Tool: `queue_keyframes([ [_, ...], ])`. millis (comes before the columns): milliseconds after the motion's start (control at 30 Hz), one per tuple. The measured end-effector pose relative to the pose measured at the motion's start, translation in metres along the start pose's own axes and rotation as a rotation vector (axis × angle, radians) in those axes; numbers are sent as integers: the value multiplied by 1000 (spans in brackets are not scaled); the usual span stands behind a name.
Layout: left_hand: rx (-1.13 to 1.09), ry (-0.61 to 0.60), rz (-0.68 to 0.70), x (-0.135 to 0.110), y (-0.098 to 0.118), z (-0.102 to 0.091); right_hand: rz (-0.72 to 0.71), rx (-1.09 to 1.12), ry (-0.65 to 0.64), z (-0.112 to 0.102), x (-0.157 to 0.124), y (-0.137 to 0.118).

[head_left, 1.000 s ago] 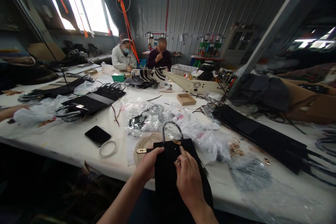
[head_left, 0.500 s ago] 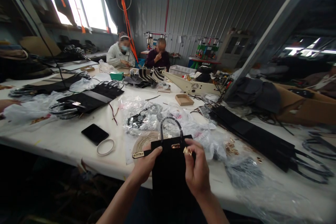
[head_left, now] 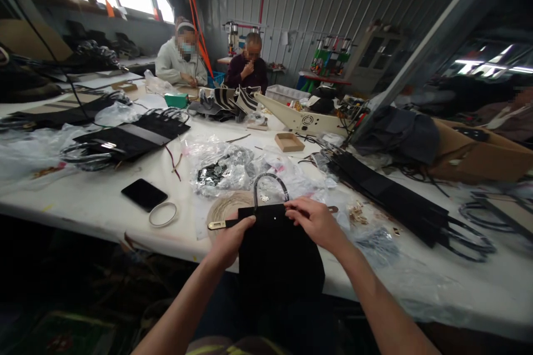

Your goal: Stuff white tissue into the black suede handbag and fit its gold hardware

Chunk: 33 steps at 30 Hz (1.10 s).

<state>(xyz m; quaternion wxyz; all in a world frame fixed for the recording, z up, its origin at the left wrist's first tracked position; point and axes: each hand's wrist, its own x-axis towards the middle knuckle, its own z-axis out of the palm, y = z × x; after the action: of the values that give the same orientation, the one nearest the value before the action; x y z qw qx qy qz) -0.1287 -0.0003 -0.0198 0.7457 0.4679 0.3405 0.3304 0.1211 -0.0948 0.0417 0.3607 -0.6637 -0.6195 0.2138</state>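
Observation:
A black handbag (head_left: 278, 255) with a dark arched handle (head_left: 270, 175) hangs over the table's front edge. My left hand (head_left: 233, 239) grips its upper left edge, thumb on the near face. A strap with a gold metal end plate (head_left: 217, 225) sticks out beside that hand. My right hand (head_left: 314, 223) is closed at the top right edge, fingertips pinched near the handle's base; whether a small part is also between them is hidden. A tiny white spot shows on the bag's face. A brown strap end (head_left: 333, 209) pokes out beyond my right hand.
A plastic bag of dark parts (head_left: 212, 173), a phone (head_left: 144, 194), a tape roll (head_left: 162, 214) and a cardboard tray (head_left: 288, 142) lie on the table. Gold fittings (head_left: 358, 214) and black bag pieces (head_left: 383, 194) are at right. Two people sit opposite.
The gold lock plate on the bag's face and gold piece in my right fingers no longer show. My right hand has shifted toward the handle's base. The view has tilted down.

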Motion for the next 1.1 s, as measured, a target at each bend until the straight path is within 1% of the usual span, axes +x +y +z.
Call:
queue_keyframes([
  [100,-90,-16,-114,7,-9,-4,-107,-19,124,25,-15,15],
  [167,-137,-2,-170,10,-13,-5,-153,-61,134,36,-22,21],
  [233,-160,8,-195,11,-17,-4,-161,-73,109,42,-26,25],
  [300,-169,11,-206,11,-19,0,-146,-78,119,44,-27,29],
  [367,-171,7,-205,11,-20,3,-139,-87,171,44,-27,32],
  [433,-169,-2,-201,11,-21,5,-172,-94,203,43,-26,36],
  [533,-173,-15,-193,12,-23,6,-235,-95,173,42,-28,40],
  [767,-194,4,-200,16,-33,7,-274,-139,124,45,-33,45],
  [867,-197,2,-206,17,-35,9,-239,-137,103,46,-32,43],
  [967,-188,4,-216,18,-36,10,-189,-167,116,47,-30,42],
  [1100,-191,9,-219,19,-34,10,-187,-132,127,45,-28,45],
])
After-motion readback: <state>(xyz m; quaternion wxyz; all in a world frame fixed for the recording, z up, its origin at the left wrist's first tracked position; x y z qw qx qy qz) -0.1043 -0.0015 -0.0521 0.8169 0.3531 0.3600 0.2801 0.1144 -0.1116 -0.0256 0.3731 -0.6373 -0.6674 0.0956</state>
